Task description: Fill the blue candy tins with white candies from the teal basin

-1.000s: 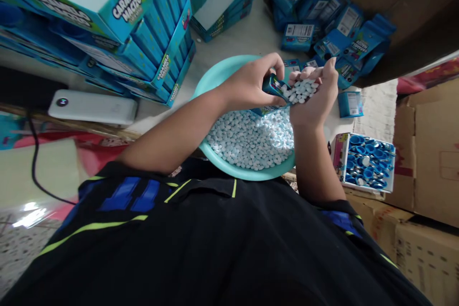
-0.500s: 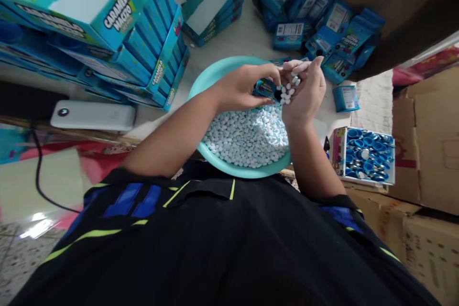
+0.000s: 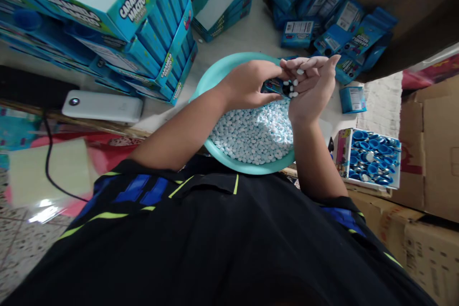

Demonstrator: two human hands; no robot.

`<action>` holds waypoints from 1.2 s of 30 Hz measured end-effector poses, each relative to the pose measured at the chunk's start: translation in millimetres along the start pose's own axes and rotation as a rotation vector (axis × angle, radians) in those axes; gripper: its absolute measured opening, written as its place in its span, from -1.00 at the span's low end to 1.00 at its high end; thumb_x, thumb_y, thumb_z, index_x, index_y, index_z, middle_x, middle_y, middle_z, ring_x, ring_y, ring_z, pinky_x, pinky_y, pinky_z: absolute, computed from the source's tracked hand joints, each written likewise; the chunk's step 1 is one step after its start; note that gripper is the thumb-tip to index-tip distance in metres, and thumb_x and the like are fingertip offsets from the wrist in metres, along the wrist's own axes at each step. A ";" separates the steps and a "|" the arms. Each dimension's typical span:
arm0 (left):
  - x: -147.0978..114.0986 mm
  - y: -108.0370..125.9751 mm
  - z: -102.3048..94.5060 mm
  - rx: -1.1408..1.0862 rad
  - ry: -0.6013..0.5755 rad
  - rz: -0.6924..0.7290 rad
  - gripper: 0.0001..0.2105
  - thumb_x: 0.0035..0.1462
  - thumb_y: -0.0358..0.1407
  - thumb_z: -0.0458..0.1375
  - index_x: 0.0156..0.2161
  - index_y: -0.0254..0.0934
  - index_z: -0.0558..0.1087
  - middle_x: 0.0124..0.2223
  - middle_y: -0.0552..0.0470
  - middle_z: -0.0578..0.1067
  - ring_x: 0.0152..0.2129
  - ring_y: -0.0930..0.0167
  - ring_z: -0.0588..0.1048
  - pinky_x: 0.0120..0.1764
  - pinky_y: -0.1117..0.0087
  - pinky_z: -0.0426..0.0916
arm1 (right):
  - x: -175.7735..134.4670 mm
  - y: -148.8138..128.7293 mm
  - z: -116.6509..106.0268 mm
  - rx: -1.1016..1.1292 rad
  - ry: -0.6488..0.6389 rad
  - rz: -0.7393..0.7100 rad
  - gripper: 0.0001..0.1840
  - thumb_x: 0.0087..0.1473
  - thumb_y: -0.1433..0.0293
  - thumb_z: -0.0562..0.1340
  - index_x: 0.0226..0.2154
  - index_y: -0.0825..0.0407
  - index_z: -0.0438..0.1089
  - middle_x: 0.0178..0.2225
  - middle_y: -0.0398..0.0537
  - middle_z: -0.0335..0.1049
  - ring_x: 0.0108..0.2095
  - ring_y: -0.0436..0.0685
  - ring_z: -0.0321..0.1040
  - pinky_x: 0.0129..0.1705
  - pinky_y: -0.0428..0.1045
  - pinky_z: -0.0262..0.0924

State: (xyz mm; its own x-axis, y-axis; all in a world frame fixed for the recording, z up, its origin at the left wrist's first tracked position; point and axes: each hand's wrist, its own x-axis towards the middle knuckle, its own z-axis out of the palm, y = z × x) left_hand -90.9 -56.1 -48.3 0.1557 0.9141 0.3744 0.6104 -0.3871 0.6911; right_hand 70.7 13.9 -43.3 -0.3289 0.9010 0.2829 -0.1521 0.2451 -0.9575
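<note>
My left hand (image 3: 251,83) grips a small blue candy box (image 3: 274,85), its dark round opening turned toward my other palm. My right hand (image 3: 311,87) is cupped palm up against that opening and holds a few white candies (image 3: 295,88), some lying at the mouth of the box and others near the fingers. Both hands are over the turquoise basin (image 3: 247,169), which holds a mass of pale blue and white candies (image 3: 251,136). The back of the basin is partly covered by my hands.
Stacked blue display cartons (image 3: 139,43) stand at the left, with a white power bank (image 3: 103,106) before them. A cardboard box (image 3: 412,19) with blue candy boxes lies back right. One candy box (image 3: 353,100) stands apart, near a tray of blue caps (image 3: 373,158).
Fewer candies lie in my right palm, and those left sit closer to the box's opening. My left hand still holds the box. The whole view has shifted slightly.
</note>
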 end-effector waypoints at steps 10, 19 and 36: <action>1.8 -2.4 -0.9 -0.024 -0.005 0.035 -0.70 0.23 -0.19 0.33 0.06 -0.10 0.65 0.05 -0.15 0.65 0.04 0.11 0.61 0.11 0.11 0.50 | -3.6 -7.2 4.9 -0.157 -0.075 -0.081 -0.24 0.33 -0.33 -0.19 -0.27 -0.11 0.35 -0.19 0.05 0.50 -0.01 0.28 0.62 0.13 0.29 0.48; 0.1 1.3 -5.6 0.009 0.144 -0.042 -0.69 0.20 -0.33 0.35 0.06 -0.21 0.59 0.05 -0.14 0.63 0.05 0.17 0.59 0.11 0.16 0.49 | 0.1 1.0 3.1 0.051 -0.024 -0.124 -0.36 0.40 -0.21 -0.12 -0.22 -0.09 0.36 -0.14 0.08 0.50 0.05 0.28 0.60 0.30 0.36 0.40; 1.0 -1.8 0.3 0.002 0.168 -0.035 -0.75 0.26 -0.19 0.35 0.00 -0.20 0.60 -0.01 -0.14 0.66 0.00 0.15 0.61 0.11 0.11 0.50 | -13.5 -8.1 -0.7 -0.352 -0.137 -0.284 -0.33 0.44 -0.16 -0.17 0.04 -0.20 0.47 0.33 0.05 0.38 0.40 0.30 0.32 0.42 0.37 0.25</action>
State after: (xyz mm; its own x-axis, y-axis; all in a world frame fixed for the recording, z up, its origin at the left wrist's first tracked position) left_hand -91.6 -54.4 -49.4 0.0024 0.8936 0.4489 0.6146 -0.3554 0.7042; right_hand 77.0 0.0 -39.4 -0.4439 0.7310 0.5182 0.0636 0.6026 -0.7955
